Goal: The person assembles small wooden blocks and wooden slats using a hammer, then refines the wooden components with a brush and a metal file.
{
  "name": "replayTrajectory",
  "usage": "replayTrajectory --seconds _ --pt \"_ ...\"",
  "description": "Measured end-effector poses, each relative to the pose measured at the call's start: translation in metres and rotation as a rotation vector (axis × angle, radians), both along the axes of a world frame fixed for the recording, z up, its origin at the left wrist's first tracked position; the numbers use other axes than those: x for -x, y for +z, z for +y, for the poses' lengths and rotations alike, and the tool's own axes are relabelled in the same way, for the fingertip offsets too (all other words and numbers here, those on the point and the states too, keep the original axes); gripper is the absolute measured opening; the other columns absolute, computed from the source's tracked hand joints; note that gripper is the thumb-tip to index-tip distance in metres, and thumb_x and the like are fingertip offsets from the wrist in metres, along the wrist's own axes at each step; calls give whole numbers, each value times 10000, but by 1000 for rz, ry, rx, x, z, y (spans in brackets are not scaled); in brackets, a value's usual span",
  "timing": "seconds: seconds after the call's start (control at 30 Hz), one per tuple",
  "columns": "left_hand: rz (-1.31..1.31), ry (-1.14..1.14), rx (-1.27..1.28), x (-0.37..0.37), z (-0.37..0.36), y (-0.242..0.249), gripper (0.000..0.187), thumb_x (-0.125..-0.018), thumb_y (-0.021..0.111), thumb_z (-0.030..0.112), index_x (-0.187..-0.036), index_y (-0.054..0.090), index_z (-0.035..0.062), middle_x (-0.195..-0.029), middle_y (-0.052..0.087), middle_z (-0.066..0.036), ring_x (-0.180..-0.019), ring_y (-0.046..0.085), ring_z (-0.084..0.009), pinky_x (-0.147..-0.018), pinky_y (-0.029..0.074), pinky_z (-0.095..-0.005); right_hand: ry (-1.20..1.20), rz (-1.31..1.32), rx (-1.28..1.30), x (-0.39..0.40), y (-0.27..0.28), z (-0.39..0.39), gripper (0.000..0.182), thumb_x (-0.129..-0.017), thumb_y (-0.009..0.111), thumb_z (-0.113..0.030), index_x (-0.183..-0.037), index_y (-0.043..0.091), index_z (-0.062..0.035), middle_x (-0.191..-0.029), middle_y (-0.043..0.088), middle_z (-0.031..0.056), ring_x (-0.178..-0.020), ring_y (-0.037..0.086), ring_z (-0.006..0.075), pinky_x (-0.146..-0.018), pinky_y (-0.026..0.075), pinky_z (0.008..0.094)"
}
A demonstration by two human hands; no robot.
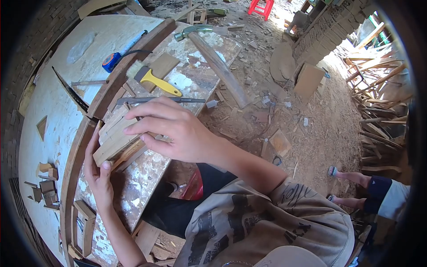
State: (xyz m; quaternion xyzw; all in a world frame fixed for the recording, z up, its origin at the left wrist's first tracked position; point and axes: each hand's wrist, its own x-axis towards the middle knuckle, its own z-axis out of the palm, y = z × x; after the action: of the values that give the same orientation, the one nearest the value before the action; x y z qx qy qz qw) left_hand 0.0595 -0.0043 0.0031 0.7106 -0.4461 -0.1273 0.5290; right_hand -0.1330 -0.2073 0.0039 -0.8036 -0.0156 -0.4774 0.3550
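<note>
My left hand (101,178) grips a light wooden piece (116,141) built of joined strips, its thumb on the near end and its fingers along the far side. My right hand (175,129) bends over the piece's right end, with fingertips on the upper face and thumb by the edge. The palm hides part of that end. Just beyond the fingers lies a dark narrow metal tool (178,100). A yellow-handled brush (160,82) rests farther back, beside a flat wooden board (163,66).
A long dark wooden beam (76,178) crosses the paint-stained table (133,191). A blue tape measure (111,62), a hammer (215,62) and small wood blocks (46,191) lie around. Scraps cover the floor; another person's legs (353,180) show at right.
</note>
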Motion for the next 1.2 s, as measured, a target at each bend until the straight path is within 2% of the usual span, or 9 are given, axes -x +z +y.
replayTrajectory --seconds 0.17,0.3,0.5,0.77,0.87,0.97,1.03,1.13,1.2 --pt "28 5 11 1 0 1 900 -959 742 613 -1597 545 9 -1613 567 -204 -1523 506 -328 -1301 329 -473 -22 19 49 1 3 0 277 -890 773 -31 -1154 777 -116 -1291 705 66 -1186 670 303 -1012 585 417" --pt "21 -28 -8 -1 3 -1 882 -1006 703 621 -1612 513 8 -1622 552 -177 -1529 490 -304 -1294 334 -467 -31 27 66 3 6 3 311 -860 788 -21 -1158 777 -109 -1279 697 72 -1182 672 305 -1007 587 419" --pt "122 -7 44 -1 1 -5 746 -1002 746 474 -1570 569 23 -1589 581 -172 -1520 499 -302 -1293 338 -467 -86 54 196 9 17 2 358 -800 831 -31 -1144 775 -110 -1253 686 68 -1155 668 295 -989 581 417" --pt "94 -10 45 1 -2 -3 707 -1014 746 417 -1579 562 35 -1597 567 -154 -1518 495 -286 -1283 349 -451 -48 71 230 21 30 9 447 -715 904 -93 -1139 769 -145 -1150 666 50 -1068 659 263 -955 556 391" --pt "49 -34 57 0 0 -3 710 -1005 757 395 -1587 557 40 -1600 569 -147 -1511 506 -283 -1279 359 -450 -101 -115 209 16 47 26 465 -706 917 -113 -1141 758 -157 -1157 681 42 -1083 665 237 -952 561 389" --pt "64 10 34 4 -4 -4 737 -983 772 415 -1585 563 43 -1608 567 -143 -1491 536 -292 -1260 387 -450 -37 -319 155 -4 65 42 359 -781 874 -150 -1116 744 -158 -1120 714 64 -1054 710 226 -914 591 366" --pt "52 55 32 11 -8 -6 787 -944 806 463 -1568 580 40 -1618 565 -144 -1468 567 -302 -1219 437 -449 -69 -347 237 -21 62 47 270 -847 815 -164 -1106 740 -150 -1078 723 57 -1033 734 228 -915 604 368" --pt "36 28 -8 -2 5 -13 816 -923 838 459 -1568 577 32 -1590 590 -149 -1464 566 -291 -1220 435 -444 -105 -306 381 -43 42 46 197 -904 759 -171 -1097 735 -141 -1040 727 39 -1017 752 229 -932 612 377" --pt "49 -2 24 -4 8 -9 843 -908 860 466 -1568 575 26 -1565 610 -151 -1455 569 -282 -1227 425 -442 -128 -166 441 -44 32 42 317 -873 776 -153 -1188 764 -188 -1106 742 39 -1013 744 226 -958 607 381"
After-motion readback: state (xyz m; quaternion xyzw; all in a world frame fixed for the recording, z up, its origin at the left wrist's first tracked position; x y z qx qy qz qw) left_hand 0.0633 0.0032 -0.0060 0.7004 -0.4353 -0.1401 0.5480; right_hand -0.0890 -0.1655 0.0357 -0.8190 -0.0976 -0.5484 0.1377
